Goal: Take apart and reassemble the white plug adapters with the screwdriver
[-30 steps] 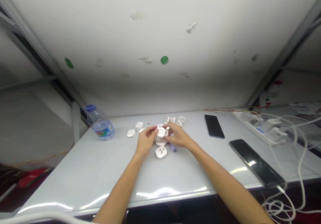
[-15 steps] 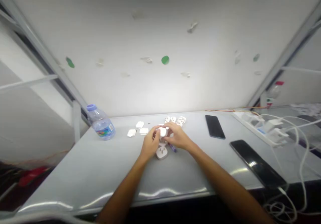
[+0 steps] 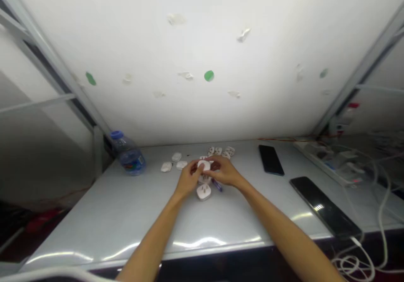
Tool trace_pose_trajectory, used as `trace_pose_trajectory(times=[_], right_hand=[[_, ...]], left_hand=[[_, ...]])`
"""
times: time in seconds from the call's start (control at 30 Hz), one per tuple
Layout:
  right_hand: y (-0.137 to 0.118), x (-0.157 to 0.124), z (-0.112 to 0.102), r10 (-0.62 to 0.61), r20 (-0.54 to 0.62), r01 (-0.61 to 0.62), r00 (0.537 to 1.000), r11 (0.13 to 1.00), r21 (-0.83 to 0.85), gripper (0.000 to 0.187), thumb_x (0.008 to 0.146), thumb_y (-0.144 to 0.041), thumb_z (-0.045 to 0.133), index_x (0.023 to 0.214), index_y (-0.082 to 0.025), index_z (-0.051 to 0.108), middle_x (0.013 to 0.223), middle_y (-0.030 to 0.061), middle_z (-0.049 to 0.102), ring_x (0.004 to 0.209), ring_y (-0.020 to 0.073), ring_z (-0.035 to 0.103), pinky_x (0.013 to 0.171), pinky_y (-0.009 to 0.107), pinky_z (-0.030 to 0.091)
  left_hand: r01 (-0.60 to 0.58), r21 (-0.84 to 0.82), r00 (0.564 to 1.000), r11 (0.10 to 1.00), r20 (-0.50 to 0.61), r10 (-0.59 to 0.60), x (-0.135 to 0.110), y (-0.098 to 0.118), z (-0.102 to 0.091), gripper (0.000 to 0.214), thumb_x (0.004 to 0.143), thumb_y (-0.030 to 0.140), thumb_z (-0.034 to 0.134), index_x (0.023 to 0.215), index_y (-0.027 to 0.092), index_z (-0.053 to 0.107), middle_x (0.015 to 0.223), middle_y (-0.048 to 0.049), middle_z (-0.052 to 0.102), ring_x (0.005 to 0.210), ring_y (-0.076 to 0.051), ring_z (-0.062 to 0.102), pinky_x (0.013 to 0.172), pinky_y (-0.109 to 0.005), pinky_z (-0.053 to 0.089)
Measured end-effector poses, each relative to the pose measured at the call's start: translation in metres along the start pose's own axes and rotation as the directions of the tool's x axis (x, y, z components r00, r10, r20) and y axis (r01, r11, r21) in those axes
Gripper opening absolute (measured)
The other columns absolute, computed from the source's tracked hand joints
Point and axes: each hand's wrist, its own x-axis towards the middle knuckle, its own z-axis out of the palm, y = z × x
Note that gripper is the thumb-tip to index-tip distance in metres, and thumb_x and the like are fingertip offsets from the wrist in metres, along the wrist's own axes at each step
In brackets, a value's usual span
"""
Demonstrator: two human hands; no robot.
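Observation:
Between both hands is a white rounded-square plug (image 3: pixel 203 165), its smooth face turned up. My left hand (image 3: pixel 188 178) grips it from the left, thumb across its near side. From the right, my right hand (image 3: pixel 226 171) pinches it with thumb and fingers. Directly below lies another white plug (image 3: pixel 203 192) with its pins upward, and a further one is partly covered by the hands. A purple pen-like object (image 3: pixel 217 185) sticks out under my right hand. Behind it is a group of pin-up plugs (image 3: pixel 218 151). Several smooth white pieces, one a rounded square (image 3: pixel 166 167), lie to the left.
A water bottle (image 3: pixel 128 155) with a blue cap stands at the left on the grey table (image 3: pixel 126 206). To the right lie a smaller phone (image 3: pixel 270 160) and a larger black phone (image 3: pixel 325 206) with a cable. Beyond them is a power strip (image 3: pixel 328 168) with white cables.
The held plug has tipped slightly and my left thumb now lies nearer its face. Both hands stay in about the same place; the other things have not moved.

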Motion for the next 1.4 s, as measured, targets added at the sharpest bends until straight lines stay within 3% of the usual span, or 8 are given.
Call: trace_pose_trajectory(times=[0.37, 0.67, 0.77, 0.9, 1.0, 1.13, 1.23, 1.4], right_hand=[[-0.002, 0.001, -0.002, -0.022, 0.047, 0.019, 0.999, 0.998, 0.06, 0.032, 0.075, -0.025, 0.072, 0.106, -0.017, 0.072, 0.108, 0.0096, 0.068, 0.086, 0.0187, 0.067, 0.075, 0.033, 0.057], [0.003, 0.004, -0.003, 0.124, 0.005, -0.123, 0.992, 0.979, 0.163, 0.036, 0.07, -0.032, 0.078, 0.102, -0.016, 0.069, 0.099, 0.0077, 0.069, 0.08, 0.0183, 0.066, 0.075, 0.035, 0.056], [0.002, 0.004, -0.016, 0.044, -0.003, -0.044, 0.999, 0.998, -0.045, 0.025, 0.075, -0.02, 0.07, 0.099, -0.016, 0.068, 0.099, 0.0063, 0.065, 0.079, 0.016, 0.062, 0.072, 0.031, 0.054], [0.007, 0.001, -0.035, -0.043, 0.081, 0.079, 0.996, 0.846, -0.528, 0.025, 0.071, -0.004, 0.062, 0.091, -0.018, 0.065, 0.095, 0.0053, 0.061, 0.082, 0.0181, 0.057, 0.076, 0.033, 0.05], [0.011, -0.002, -0.036, -0.006, 0.155, 0.099, 0.988, 0.795, -0.599, 0.025, 0.067, 0.0, 0.063, 0.085, -0.018, 0.064, 0.092, 0.0049, 0.061, 0.086, 0.0195, 0.056, 0.078, 0.032, 0.047], [0.012, -0.002, -0.026, 0.0, 0.237, 0.128, 0.971, 0.84, -0.527, 0.018, 0.068, -0.001, 0.066, 0.076, -0.017, 0.067, 0.088, 0.0048, 0.064, 0.084, 0.0189, 0.058, 0.078, 0.031, 0.046], [0.012, 0.001, -0.028, 0.004, 0.185, 0.076, 0.983, 0.903, -0.423, 0.012, 0.071, -0.006, 0.068, 0.069, -0.018, 0.068, 0.077, 0.0029, 0.066, 0.075, 0.0173, 0.059, 0.073, 0.03, 0.046], [0.023, 0.005, -0.049, 0.062, -0.196, -0.152, 0.979, 0.859, -0.489, 0.009, 0.081, -0.016, 0.06, 0.081, -0.017, 0.069, 0.088, 0.0088, 0.065, 0.082, 0.0218, 0.059, 0.082, 0.038, 0.046]], left_hand=[[-0.012, 0.007, 1.0, 1.0, -0.017, 0.012, 0.001, -0.003, -0.004, 0.044, 0.072, 0.041, 0.076, 0.105, 0.014, 0.067, 0.098, -0.0102, 0.073, 0.087, -0.022, 0.069, 0.076, -0.032, 0.053], [-0.005, -0.082, 0.999, 0.997, 0.036, 0.008, 0.002, 0.001, -0.005, 0.043, 0.07, 0.037, 0.078, 0.105, 0.015, 0.065, 0.103, -0.0119, 0.072, 0.093, -0.023, 0.068, 0.084, -0.037, 0.053], [-0.089, 0.154, 0.995, 0.984, -0.02, 0.093, 0.002, 0.002, -0.012, 0.04, 0.076, 0.037, 0.072, 0.109, 0.016, 0.065, 0.099, -0.0096, 0.071, 0.092, -0.023, 0.067, 0.08, -0.036, 0.054], [-0.165, 0.621, 0.977, 0.766, -0.004, 0.214, 0.001, -0.005, -0.026, 0.03, 0.076, 0.025, 0.067, 0.105, 0.018, 0.07, 0.106, -0.0096, 0.067, 0.101, -0.026, 0.062, 0.094, -0.043, 0.048], [-0.148, 0.735, 0.985, 0.662, 0.048, 0.167, 0.0, -0.011, -0.029, 0.029, 0.073, 0.025, 0.069, 0.101, 0.018, 0.072, 0.109, -0.0114, 0.067, 0.107, -0.029, 0.061, 0.1, -0.044, 0.045], [-0.129, 0.688, 0.988, 0.714, 0.025, 0.154, 0.001, -0.017, -0.027, 0.025, 0.072, 0.025, 0.07, 0.096, 0.018, 0.073, 0.102, -0.0117, 0.07, 0.1, -0.029, 0.063, 0.096, -0.043, 0.045], [-0.144, 0.591, 0.982, 0.793, -0.013, 0.188, 0.002, -0.02, -0.026, 0.019, 0.07, 0.024, 0.07, 0.088, 0.018, 0.073, 0.093, -0.0108, 0.071, 0.093, -0.029, 0.064, 0.093, -0.044, 0.046], [-0.124, 0.55, 0.982, 0.826, -0.053, 0.183, 0.004, -0.021, -0.025, 0.018, 0.078, 0.028, 0.064, 0.092, 0.019, 0.07, 0.092, -0.01, 0.071, 0.086, -0.026, 0.064, 0.088, -0.04, 0.046]])
